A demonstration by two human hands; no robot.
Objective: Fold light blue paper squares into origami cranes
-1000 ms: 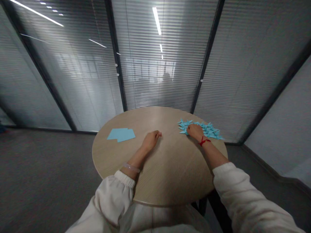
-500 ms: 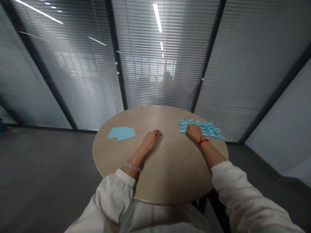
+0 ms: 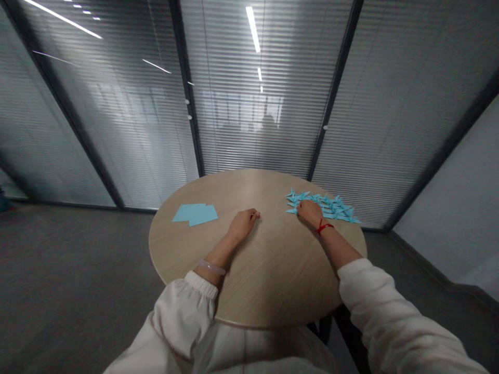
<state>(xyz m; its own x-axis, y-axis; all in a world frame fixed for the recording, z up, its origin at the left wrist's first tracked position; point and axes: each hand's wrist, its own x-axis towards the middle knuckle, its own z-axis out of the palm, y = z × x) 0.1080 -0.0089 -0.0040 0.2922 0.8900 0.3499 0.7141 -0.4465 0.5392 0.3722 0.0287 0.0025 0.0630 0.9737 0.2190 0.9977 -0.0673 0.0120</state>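
Note:
My left hand (image 3: 242,223) rests on the wooden table near its middle, fingers curled together, with nothing visible in them. At the right, my right hand (image 3: 311,212) is closed at the near left edge of a group of folded light-blue paper cranes (image 3: 338,206). The pointed tip of one paper crane (image 3: 291,211) sticks out to the left of its fingers. The rest of that crane is hidden by the hand. Flat blue paper sheets (image 3: 195,213) lie overlapping on the left side of the table.
The round wooden table (image 3: 268,270) has its near edge right against my body. Behind it stands a glass partition with blinds (image 3: 253,140) in dark frames. A white wall (image 3: 456,228) is on the right, and grey floor (image 3: 86,270) spreads out at the left.
My right hand has shifted very slightly to the left, the crane tip along with it. My left hand, the sheets and the other cranes stay in place.

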